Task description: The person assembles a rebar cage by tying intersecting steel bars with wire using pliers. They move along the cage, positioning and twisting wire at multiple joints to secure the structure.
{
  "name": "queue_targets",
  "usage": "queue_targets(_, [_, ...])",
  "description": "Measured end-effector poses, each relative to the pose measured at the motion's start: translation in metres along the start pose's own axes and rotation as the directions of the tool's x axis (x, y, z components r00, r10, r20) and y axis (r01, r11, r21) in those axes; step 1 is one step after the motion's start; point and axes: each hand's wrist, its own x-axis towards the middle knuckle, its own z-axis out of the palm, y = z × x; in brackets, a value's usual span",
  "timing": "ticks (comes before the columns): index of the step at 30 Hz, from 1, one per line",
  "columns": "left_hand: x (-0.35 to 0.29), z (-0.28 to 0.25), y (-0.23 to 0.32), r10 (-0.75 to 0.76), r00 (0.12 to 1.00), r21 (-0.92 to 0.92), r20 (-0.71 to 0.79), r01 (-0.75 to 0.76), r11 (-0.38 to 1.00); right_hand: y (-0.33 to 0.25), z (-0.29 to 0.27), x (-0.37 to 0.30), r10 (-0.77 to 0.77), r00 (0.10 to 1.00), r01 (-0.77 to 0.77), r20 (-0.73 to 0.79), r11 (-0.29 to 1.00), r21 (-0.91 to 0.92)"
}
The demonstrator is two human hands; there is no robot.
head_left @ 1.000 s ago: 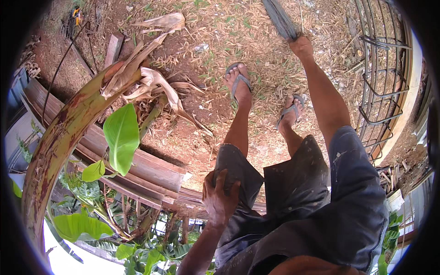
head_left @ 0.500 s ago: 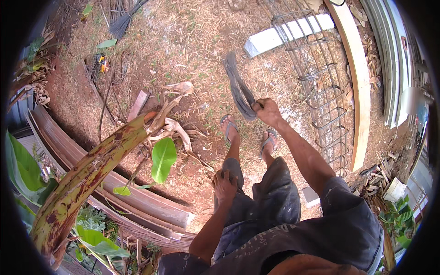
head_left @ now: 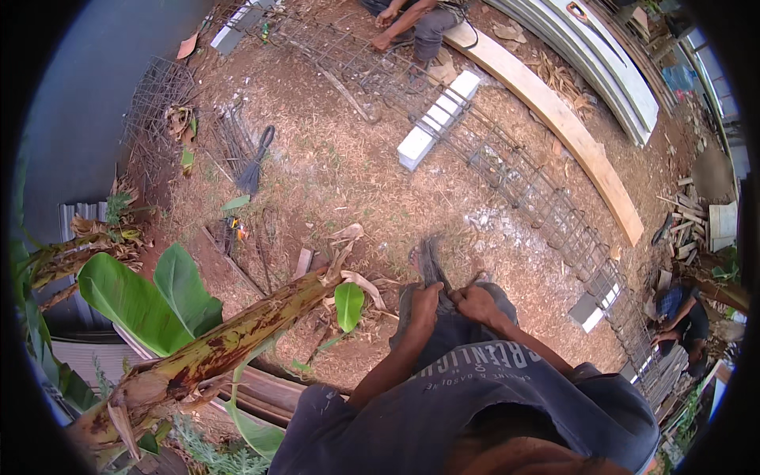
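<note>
In front of my lap I hold a folded bundle of thin dark wire [head_left: 432,261], its free end pointing away from me. My left hand [head_left: 423,305] is closed at its left side. My right hand [head_left: 478,305] is closed around the bundle's near right part, close beside the left one. The fingers partly hide where the wire ends. Beyond my hands, to the right, a long rebar cage [head_left: 518,170] rests across a white block [head_left: 439,119].
A banana trunk [head_left: 229,332] leans in from the left. A long wooden plank [head_left: 566,119] and stacked pale panels [head_left: 609,71] lie at right. Another wire bundle [head_left: 252,170] is on the ground. One person [head_left: 427,28] works at the far cage end, another [head_left: 682,324] at right.
My left hand has left my thigh and come to the wire bundle. My right hand has drawn the bundle in toward my lap. The view has shifted, bringing two other people into sight.
</note>
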Motion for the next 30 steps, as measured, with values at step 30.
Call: queue_targets(30, [-0.156,0.103,-0.037,-0.081,0.863,0.364,0.498,-0.123,0.923,0.152,0.000,-0.204,-0.190,0.804,0.495,-0.564,0.740,0.455])
